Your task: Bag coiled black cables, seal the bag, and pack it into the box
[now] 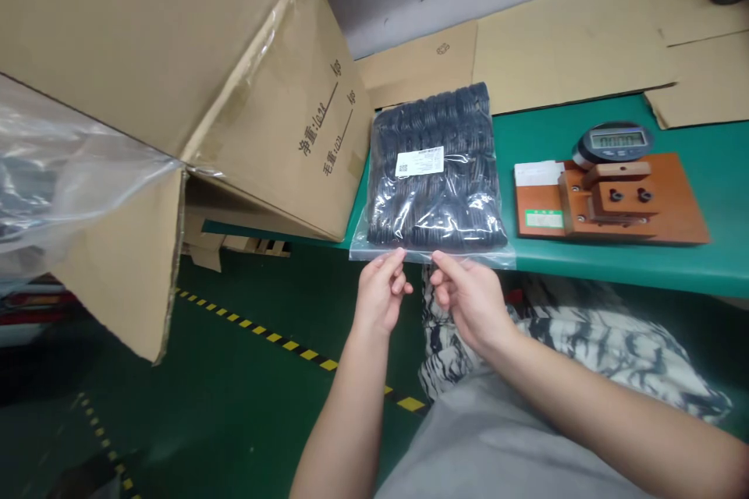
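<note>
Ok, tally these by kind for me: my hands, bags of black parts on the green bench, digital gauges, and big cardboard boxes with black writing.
Left hand and right hand: 2
Bag of black parts: 1
Digital gauge: 1
Big cardboard box with black writing: 1
Total: 5

On the left, a large cardboard box (pixel 286 132) blocks the way, beside the bag of black coils (pixel 433 191); the gap between them narrows toward the far end. A cardboard flap (pixel 132 273) juts over the floor (pixel 251 398). The left grip (pixel 383 292) and right grip (pixel 473 300) take up the bag's near edge, with a small space between them. Right of the bag, a narrow passage of counter (pixel 532 134) runs before the digital gauge (pixel 620 142) and its brown base (pixel 682 207).
</note>
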`<state>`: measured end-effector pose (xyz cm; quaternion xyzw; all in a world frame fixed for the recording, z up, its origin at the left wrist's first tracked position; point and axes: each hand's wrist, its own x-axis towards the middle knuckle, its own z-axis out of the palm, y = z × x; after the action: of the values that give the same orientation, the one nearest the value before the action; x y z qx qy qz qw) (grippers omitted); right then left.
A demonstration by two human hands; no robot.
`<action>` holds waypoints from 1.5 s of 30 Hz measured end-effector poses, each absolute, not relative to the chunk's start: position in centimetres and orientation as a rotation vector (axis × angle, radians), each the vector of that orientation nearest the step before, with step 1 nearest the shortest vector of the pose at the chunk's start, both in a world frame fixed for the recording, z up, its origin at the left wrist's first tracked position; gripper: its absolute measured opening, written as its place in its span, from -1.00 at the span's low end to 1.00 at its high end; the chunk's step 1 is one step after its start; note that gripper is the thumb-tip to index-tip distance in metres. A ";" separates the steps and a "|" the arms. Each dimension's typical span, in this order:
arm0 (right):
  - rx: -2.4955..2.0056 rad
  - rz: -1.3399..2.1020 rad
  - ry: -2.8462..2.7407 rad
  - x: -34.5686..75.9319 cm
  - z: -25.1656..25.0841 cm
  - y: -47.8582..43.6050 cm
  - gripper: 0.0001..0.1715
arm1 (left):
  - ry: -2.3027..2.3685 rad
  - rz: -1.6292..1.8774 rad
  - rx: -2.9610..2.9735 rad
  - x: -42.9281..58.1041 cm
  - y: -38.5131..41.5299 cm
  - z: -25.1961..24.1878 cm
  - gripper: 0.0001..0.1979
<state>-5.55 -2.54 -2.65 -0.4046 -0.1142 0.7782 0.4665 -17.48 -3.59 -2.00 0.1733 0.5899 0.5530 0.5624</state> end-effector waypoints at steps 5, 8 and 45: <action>-0.988 1.910 -0.243 -4.7 -2.2 -2.5 -0.53 | 1.381 1.355 0.394 -17.3 -3.1 -2.2 -0.64; -1.013 1.888 -0.253 -5.0 -2.1 -2.3 -0.53 | 1.381 1.414 0.385 -17.3 -2.8 -2.2 -0.64; -1.009 1.902 -0.456 -2.0 -2.5 -1.9 -0.58 | 1.244 1.167 0.574 -13.9 -2.6 -2.5 -0.66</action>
<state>-2.00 -1.85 -2.55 -0.4087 -0.1848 0.7705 0.4530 -13.89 -2.62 -2.54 0.2498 0.5413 0.5078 0.6219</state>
